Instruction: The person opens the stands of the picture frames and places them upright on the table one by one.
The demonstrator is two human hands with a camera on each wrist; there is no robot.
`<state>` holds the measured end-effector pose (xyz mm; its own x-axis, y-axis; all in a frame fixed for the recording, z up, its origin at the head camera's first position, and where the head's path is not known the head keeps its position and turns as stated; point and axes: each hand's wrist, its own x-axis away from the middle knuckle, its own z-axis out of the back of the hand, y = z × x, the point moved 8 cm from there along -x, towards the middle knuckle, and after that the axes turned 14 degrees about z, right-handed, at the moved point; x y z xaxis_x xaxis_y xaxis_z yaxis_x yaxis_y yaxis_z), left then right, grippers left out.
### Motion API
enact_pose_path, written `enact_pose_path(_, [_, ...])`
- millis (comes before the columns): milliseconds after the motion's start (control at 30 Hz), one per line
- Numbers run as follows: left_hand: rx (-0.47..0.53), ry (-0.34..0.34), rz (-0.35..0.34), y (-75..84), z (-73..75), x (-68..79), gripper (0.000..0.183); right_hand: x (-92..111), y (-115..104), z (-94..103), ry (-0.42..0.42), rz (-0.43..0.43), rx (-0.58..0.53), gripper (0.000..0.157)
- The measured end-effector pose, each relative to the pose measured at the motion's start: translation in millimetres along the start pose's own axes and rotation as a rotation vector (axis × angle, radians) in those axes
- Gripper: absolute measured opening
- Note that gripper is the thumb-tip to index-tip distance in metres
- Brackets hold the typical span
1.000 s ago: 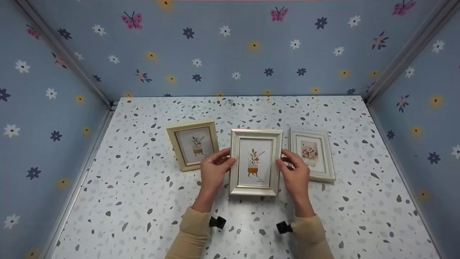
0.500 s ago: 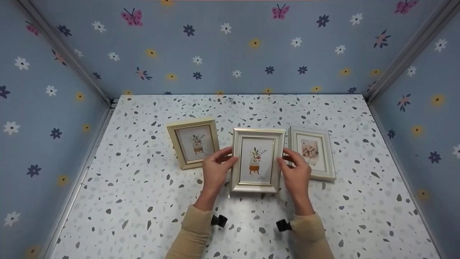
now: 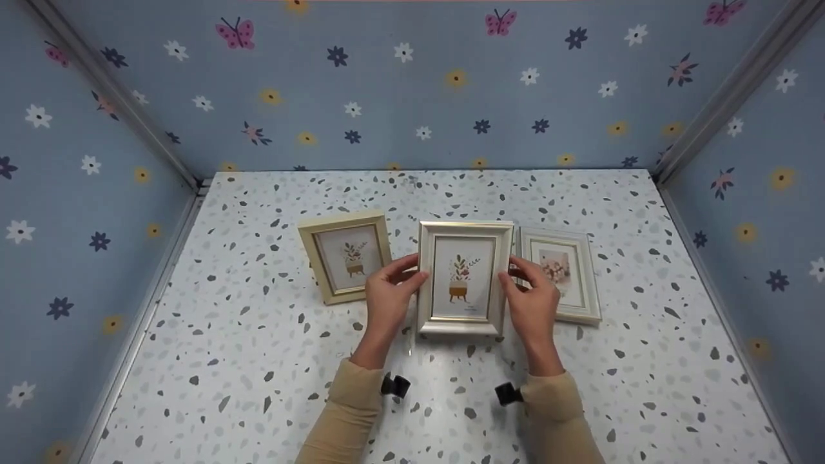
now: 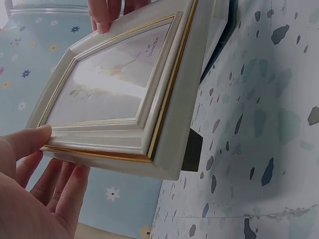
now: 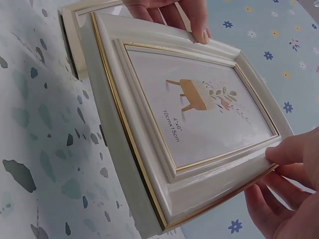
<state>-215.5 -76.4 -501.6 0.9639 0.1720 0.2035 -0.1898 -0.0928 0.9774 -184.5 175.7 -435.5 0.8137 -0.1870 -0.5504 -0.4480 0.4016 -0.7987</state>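
Observation:
Between both hands is a white picture frame (image 3: 459,327) with gold trim and a potted-plant print, raised off the table and tilted. My left hand (image 3: 390,296) grips its left side, thumb on the front face and fingers behind the edge. On the opposite side my right hand (image 3: 533,299) holds it the same way. A dark stand (image 4: 192,152) shows behind the frame in the left wrist view. Left of it, a cream picture frame (image 3: 314,258) leans upright with a similar print. A second white picture frame (image 3: 590,277), with a pink flower photo, is to the right, partly covered by my right hand.
The speckled white table (image 3: 258,374) runs back to a blue flowered wall (image 3: 387,71). Similar side walls with grey metal edges (image 3: 145,122) close in the left and right.
Both hands have carried the white picture frame slightly up and away toward the back wall, and a little to the right. The other two frames have stayed in place.

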Motion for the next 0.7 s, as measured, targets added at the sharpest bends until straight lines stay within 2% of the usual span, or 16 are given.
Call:
enact_pose_path(167, [-0.005,-0.002,-0.019,2.2,-1.3,-4.2,0.03,-5,2,-1.1,0.016,0.009,-0.007,0.029])
enact_pose_path(467, [0.056,0.015,-0.015,2.1,-3.0,-13.5,0.027,-11,7,-3.4,0.037,0.018,-0.027,0.028])
enact_pose_path(700, [0.035,0.039,-0.061,11.0,-6.9,-22.0,0.028,-17,12,-7.3,0.076,0.056,-0.034,0.028])
